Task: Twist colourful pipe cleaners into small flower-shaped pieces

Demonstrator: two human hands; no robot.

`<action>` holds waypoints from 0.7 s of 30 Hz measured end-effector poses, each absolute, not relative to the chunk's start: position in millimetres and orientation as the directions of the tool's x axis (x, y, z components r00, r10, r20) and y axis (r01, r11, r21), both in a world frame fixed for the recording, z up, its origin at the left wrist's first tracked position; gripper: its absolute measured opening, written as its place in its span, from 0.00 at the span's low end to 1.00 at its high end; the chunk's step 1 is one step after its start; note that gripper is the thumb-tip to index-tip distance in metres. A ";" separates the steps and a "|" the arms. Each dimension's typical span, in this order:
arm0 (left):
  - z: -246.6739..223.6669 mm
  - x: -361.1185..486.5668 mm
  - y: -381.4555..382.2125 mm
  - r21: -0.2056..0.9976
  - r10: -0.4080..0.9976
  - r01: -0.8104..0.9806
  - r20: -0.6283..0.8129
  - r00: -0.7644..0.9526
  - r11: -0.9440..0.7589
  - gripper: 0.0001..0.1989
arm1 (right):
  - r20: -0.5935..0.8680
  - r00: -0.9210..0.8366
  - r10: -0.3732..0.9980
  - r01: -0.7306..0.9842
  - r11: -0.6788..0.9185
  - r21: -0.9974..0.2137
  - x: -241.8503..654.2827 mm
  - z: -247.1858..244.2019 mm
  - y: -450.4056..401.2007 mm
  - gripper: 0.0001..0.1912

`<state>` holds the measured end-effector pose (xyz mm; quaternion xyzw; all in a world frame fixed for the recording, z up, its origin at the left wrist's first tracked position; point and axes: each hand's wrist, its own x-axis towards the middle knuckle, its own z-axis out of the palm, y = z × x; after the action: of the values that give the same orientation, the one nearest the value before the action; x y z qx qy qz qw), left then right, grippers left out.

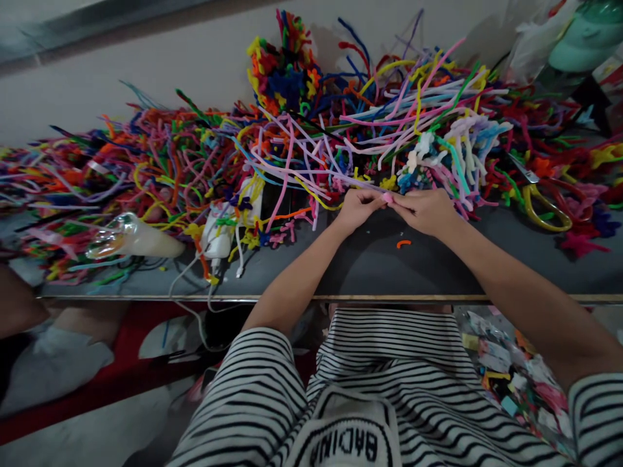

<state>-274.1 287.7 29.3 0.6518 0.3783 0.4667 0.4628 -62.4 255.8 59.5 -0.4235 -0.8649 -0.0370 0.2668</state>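
The left hand [361,206] and the right hand [426,209] meet fingertip to fingertip, both grasping a small pink piece [387,198] in a pinch between them, above the desk [365,275]. The piece is held just in front of the heap, and most of it is hidden by the fingers. Below it, on the dark desktop, lies a short curved orange bit [403,244], apart from both hands.

Just beyond the right hand is a bunch of pale fuzzy stems [467,149], white, lilac and blue. Farther right, scissors [529,206] with a yellow handle lie beside red and pink fuzzy shapes [581,243]. Left of the left hand, a white adapter [217,237] sits near the front edge with a white cable [239,250] beside it, and a partly clear bottle [156,240] lies on its side farther left.

A long heap of coloured fuzzy stems [180,149] runs along the back of the desk, with a dense multicoloured cluster [287,81] standing up against the wall [146,39]. At the far right corner is a pale green container [584,42]. Below the desk on the right, mixed scraps [516,383] are piled
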 end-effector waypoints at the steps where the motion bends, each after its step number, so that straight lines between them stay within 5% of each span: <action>1: 29.5 -273.8 287.9 0.957 0.925 0.064 0.255 0.282 -0.283 0.25 | 0.480 -0.496 0.723 0.767 0.625 -0.148 -62.8 60.5 255.1 0.27; 12: 31.7 -271.0 288.0 0.956 0.921 -0.015 0.287 0.264 -0.294 0.23 | 0.371 -0.495 0.786 0.808 0.573 -0.135 -78.1 73.8 242.7 0.25; 21: 27.2 -260.9 277.4 0.945 0.952 0.145 0.276 0.133 -0.294 0.25 | 0.520 -0.444 0.730 0.758 0.615 -0.216 -73.5 55.7 253.2 0.23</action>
<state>-260.9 277.4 27.2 0.6331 0.4332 0.4959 0.4068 -73.5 253.2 55.7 -0.4380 -0.8493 -0.0243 0.2938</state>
